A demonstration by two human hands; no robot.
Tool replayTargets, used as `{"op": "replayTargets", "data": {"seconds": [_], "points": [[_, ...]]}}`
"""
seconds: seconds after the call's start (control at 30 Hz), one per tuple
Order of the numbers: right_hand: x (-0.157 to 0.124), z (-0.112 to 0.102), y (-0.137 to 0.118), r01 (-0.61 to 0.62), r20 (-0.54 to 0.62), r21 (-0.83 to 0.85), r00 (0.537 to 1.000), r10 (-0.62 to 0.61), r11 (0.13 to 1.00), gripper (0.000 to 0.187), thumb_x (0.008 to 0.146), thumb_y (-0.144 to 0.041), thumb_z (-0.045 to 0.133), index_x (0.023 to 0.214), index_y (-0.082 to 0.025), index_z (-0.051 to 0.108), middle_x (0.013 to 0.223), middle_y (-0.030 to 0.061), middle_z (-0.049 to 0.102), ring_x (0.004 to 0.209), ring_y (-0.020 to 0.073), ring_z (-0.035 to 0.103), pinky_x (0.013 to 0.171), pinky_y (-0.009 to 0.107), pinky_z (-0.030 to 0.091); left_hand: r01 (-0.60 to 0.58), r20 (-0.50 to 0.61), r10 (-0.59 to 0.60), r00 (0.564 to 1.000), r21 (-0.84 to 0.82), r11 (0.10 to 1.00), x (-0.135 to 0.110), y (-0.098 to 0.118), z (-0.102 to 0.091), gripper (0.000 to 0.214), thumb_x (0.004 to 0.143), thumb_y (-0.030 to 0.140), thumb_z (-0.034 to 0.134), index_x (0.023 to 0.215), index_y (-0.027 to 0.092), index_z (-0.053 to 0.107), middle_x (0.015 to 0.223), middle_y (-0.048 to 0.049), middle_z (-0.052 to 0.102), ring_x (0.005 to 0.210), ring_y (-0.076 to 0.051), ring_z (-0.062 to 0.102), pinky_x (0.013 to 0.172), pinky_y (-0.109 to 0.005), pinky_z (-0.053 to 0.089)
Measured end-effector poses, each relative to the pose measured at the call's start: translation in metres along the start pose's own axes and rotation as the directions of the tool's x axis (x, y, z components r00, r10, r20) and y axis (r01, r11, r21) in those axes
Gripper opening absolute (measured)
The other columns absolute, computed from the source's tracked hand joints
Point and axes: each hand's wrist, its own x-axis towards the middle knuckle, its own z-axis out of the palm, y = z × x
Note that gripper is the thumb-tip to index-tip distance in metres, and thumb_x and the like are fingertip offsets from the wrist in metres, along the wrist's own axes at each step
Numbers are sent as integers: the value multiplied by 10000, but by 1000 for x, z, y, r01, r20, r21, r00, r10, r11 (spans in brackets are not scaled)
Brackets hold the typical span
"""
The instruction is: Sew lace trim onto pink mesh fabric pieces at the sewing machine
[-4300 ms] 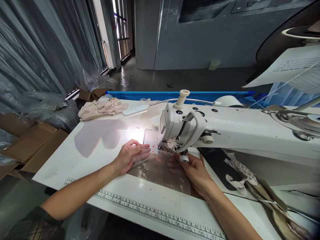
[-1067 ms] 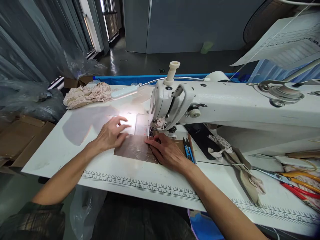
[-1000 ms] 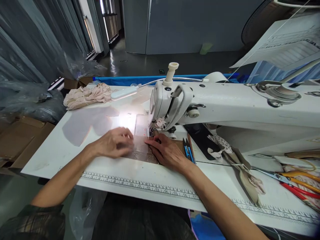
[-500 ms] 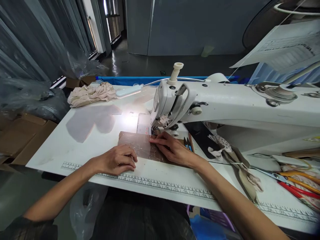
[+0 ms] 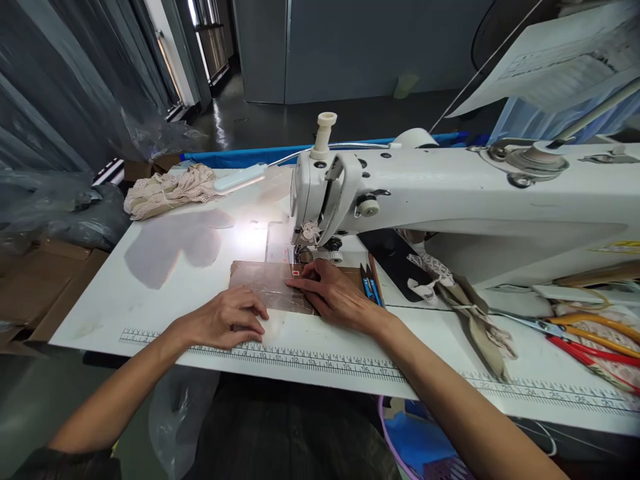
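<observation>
A white sewing machine [image 5: 450, 193] stands on a white table [image 5: 165, 293] with a printed ruler along its front edge. A brownish, shiny transparent sheet [image 5: 260, 283] lies flat in front of the needle area. My right hand [image 5: 333, 297] rests flat on the sheet's right part, fingers stretched toward the presser foot. My left hand [image 5: 225, 323] lies on the table at the sheet's near left corner, fingers curled down with the tips on its edge. A small lamp lights the needle plate.
A bundle of cream lace trim [image 5: 167, 190] lies at the table's far left. Blue snips [image 5: 369, 285], a black piece with lace [image 5: 400, 263] and beige fabric strips [image 5: 480, 327] lie right of my hand. Orange and red scissors [image 5: 595, 340] lie far right. Cardboard boxes [image 5: 35, 280] stand left.
My left hand has slid back from beside the needle plate to the near left corner of the sheet. My right hand stays on the sheet. The view has shifted slightly.
</observation>
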Motion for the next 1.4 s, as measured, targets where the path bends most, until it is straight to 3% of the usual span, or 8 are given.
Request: {"op": "replayTargets", "data": {"seconds": [0.17, 0.57, 0.97, 1.17, 1.4], "points": [[-5, -1, 1, -17, -18, 103, 1000, 19, 995, 379, 952, -150, 443, 1267, -242, 632, 1092, 126, 541, 1040, 226, 538, 888, 429, 526, 5, -37, -6, 999, -24, 1000, -1, -3, 3, 77, 886, 173, 635, 850, 152, 700, 911, -96, 696, 830, -175, 636, 759, -326, 510], [-6, 2, 0, -15, -25, 50, 1000, 17, 999, 359, 947, -166, 460, 1247, -229, 646, 1092, 132, 546, 1043, 238, 528, 883, 445, 522, -2, -104, -6, 995, -83, 997, 0, 1, -1, 82, 859, 120, 627, 903, 153, 687, 926, -105, 688, 824, -175, 635, 731, -330, 513], [-9, 0, -4, -36, -26, 45, 999, 37, 998, 378, 943, -159, 451, 1265, -248, 628, 1117, 125, 530, 1089, 244, 531, 917, 463, 522, -41, -56, 40, 998, -7, 999, 5, 5, 2, 72, 876, 144, 619, 852, 152, 687, 909, -98, 712, 824, -180, 648, 733, -346, 506], [-15, -6, -17, -78, 61, 33, 995, 75, 996, 393, 942, -187, 457, 1290, -283, 613, 1112, 115, 545, 1060, 245, 552, 890, 454, 524, -32, -49, 33, 998, 17, 999, 3, 2, 5, 104, 889, 177, 612, 839, 163, 702, 884, -85, 717, 772, -167, 634, 726, -341, 509], [-13, -2, -18, -42, 81, -78, 996, 49, 996, 387, 906, -158, 492, 1238, -272, 657, 1070, 131, 572, 991, 273, 544, 829, 478, 505, -1, -143, -23, 990, -166, 986, 9, 3, -6, 136, 837, 230, 667, 947, 154, 691, 966, -115, 701, 862, -191, 662, 744, -340, 557]]}}
